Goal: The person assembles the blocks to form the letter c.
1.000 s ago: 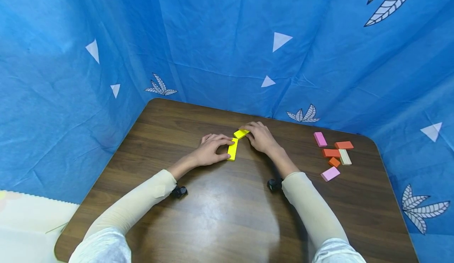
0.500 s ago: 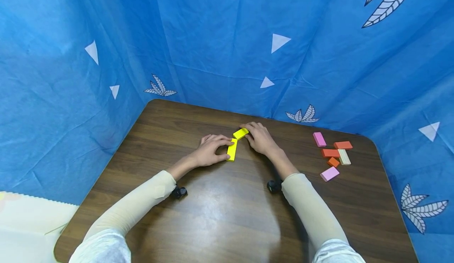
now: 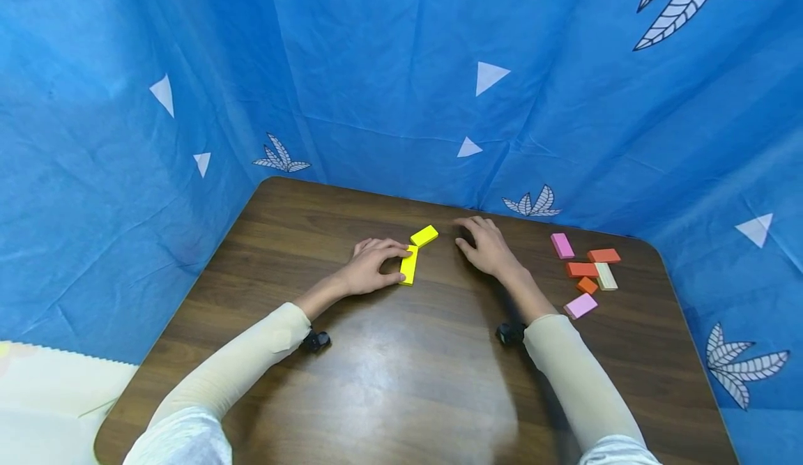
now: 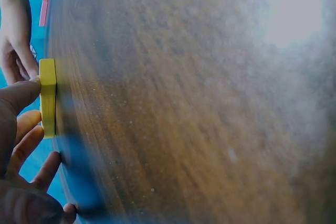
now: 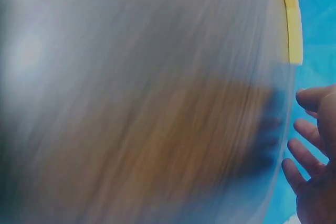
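Two yellow wooden blocks lie flat on the table, their near corners meeting at an angle. My left hand (image 3: 370, 268) pinches the nearer yellow block (image 3: 409, 265) by its two ends, between thumb and fingers. In the left wrist view the thumb presses the edge of that yellow block (image 4: 48, 98). The farther yellow block (image 3: 424, 235) lies free, slanting up to the right. To its right my right hand (image 3: 488, 247) hovers over the table, fingers loosely bent and holding nothing. The right wrist view shows its fingers (image 5: 306, 157) spread apart, with a gap to the yellow pieces.
At the table's right side lie several other blocks: a pink block (image 3: 562, 245), a lilac block (image 3: 580, 305), red blocks (image 3: 582, 270), a small orange one (image 3: 587, 285) and a cream one (image 3: 606, 276). A blue curtain (image 3: 376, 102) hangs behind the wooden table (image 3: 301, 214).
My right hand has let go of the farther yellow block and moved away to the right. The left hand stays on the nearer block.
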A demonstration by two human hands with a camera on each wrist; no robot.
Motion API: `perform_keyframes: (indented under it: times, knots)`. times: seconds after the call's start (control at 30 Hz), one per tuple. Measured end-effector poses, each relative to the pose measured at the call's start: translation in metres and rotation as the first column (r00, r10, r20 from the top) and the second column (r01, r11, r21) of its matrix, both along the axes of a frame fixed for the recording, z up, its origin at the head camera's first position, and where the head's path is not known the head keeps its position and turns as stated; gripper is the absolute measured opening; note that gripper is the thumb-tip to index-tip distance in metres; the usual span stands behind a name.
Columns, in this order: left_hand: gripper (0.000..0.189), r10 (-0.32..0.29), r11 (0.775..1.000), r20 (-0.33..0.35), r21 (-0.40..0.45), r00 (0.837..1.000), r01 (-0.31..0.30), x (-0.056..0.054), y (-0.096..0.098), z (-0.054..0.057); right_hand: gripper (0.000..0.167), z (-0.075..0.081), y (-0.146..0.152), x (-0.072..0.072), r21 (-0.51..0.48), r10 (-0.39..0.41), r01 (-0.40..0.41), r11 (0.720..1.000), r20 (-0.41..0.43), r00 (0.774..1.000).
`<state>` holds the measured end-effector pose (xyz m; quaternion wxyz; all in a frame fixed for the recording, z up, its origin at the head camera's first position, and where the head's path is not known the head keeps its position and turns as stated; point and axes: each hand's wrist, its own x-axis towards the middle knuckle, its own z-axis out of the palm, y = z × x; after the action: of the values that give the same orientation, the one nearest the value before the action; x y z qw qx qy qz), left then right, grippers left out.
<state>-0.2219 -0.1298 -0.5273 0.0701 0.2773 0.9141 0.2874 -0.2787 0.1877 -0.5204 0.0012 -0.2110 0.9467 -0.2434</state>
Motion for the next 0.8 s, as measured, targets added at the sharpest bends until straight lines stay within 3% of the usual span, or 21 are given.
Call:
perform_keyframes:
  times: [0.17, 0.37, 0.8]
  knots:
    - [0.053, -0.004, 1.000, 0.000, 0.000, 1.000, 0.004, 0.000, 0.000, 0.000, 0.042, 0.001, 0.038, 0.006, 0.002, -0.140, 0.140, 0.990, -0.047, 0.989]
    - [0.053, -0.013, 0.999, -0.003, 0.035, 1.000, 0.013, 0.000, -0.001, -0.002, 0.045, 0.007, 0.082, 0.013, 0.001, -0.308, 0.309, 0.951, -0.068, 0.949]
    - [0.054, -0.014, 1.000, -0.004, 0.015, 1.000, 0.014, 0.004, -0.003, 0.001, 0.057, 0.010, 0.142, 0.031, -0.021, -0.514, 0.514, 0.858, -0.045, 0.856]
